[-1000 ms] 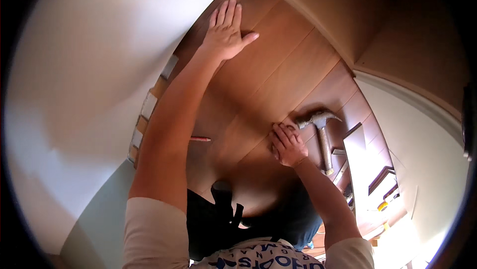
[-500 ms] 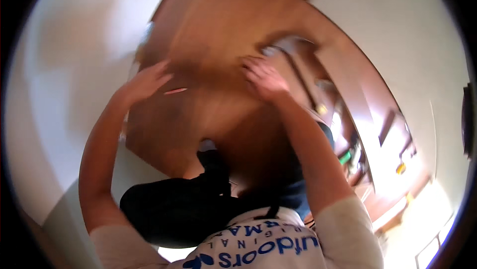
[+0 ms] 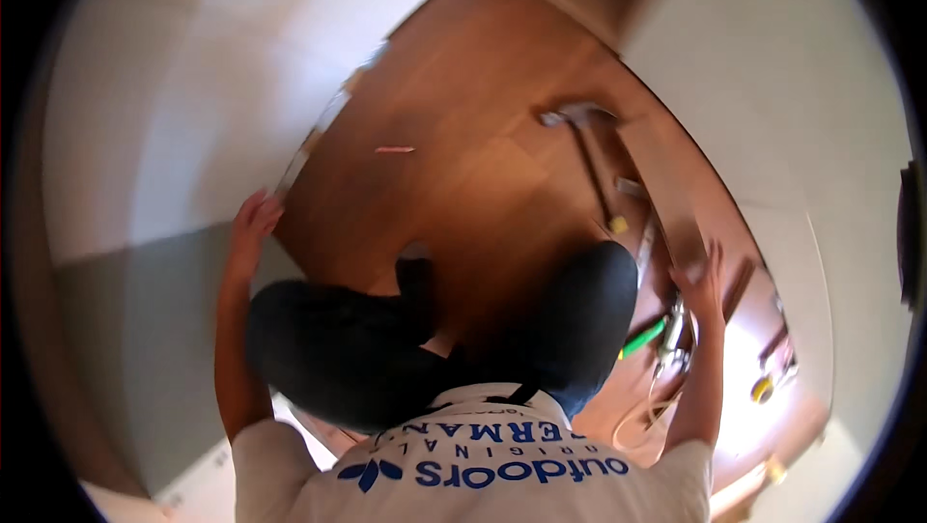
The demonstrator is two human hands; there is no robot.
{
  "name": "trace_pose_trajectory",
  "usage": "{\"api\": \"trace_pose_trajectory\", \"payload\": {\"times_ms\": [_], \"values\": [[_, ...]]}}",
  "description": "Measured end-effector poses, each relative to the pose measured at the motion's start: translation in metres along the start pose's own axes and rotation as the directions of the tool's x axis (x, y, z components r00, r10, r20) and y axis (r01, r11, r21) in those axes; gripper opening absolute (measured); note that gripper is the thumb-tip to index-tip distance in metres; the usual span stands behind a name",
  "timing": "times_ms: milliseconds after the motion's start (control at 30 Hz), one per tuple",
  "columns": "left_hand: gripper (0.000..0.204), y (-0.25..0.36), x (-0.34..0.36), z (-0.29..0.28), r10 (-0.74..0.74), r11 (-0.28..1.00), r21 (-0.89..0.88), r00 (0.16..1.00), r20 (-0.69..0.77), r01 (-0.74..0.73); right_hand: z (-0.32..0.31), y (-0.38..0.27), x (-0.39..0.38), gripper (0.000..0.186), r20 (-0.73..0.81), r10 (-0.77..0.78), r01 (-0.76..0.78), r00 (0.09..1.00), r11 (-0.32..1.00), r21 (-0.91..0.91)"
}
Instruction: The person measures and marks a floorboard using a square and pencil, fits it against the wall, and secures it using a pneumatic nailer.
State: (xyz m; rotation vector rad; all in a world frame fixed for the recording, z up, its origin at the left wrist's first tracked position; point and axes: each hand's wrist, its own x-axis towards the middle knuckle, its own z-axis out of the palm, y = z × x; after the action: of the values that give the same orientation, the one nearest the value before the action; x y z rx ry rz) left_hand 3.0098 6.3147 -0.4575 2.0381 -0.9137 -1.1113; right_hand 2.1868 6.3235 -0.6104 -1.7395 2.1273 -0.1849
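Observation:
My left hand [image 3: 257,216] is at the left, beside the edge where the wooden floor meets the wall, with its fingers stretched out and nothing in them. On the right, my right hand [image 3: 703,282] has its fingers spread at the near end of a narrow wooden plank [image 3: 664,190]; whether it touches the plank I cannot tell. A hammer [image 3: 591,158] with a dark handle and a yellow end lies just left of that plank. Farther to the left, a thin red pencil-like stick [image 3: 395,149] rests on the floor.
Near my right forearm lie a green-handled tool [image 3: 645,339], a metal tool [image 3: 673,330] and a pale cord [image 3: 632,426]. A round yellow item [image 3: 762,390] sits farther right. White walls [image 3: 772,88] border the wooden floor [image 3: 435,88]. My bent legs [image 3: 328,349] are below.
Both hands have moved apart from over the middle floor: the left toward the left wall edge, the right down and right to the plank. The view has shifted and become sharper.

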Motion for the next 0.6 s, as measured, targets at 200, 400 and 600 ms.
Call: {"api": "trace_pose_trajectory", "payload": {"times_ms": [200,400,600], "values": [[0.059,0.017,-0.015,-0.014,0.087,0.994,-0.065,0.996,-0.031,-0.089,0.021,0.07,-0.035,0.121,0.192,0.026,-0.007,0.981,0.995,-0.103],[0.059,0.03,-0.04,0.0,0.177,0.982,0.042,0.976,0.125,-0.183,-0.017,0.049,-0.044,0.112,0.172,0.049,-0.036,0.984,0.996,-0.077],[0.059,-0.016,-0.082,-0.006,0.041,0.999,-0.024,0.99,0.138,-0.038,-0.128,-0.005,-0.108,0.109,-0.253,-0.051,0.021,0.966,0.993,-0.117]]}}
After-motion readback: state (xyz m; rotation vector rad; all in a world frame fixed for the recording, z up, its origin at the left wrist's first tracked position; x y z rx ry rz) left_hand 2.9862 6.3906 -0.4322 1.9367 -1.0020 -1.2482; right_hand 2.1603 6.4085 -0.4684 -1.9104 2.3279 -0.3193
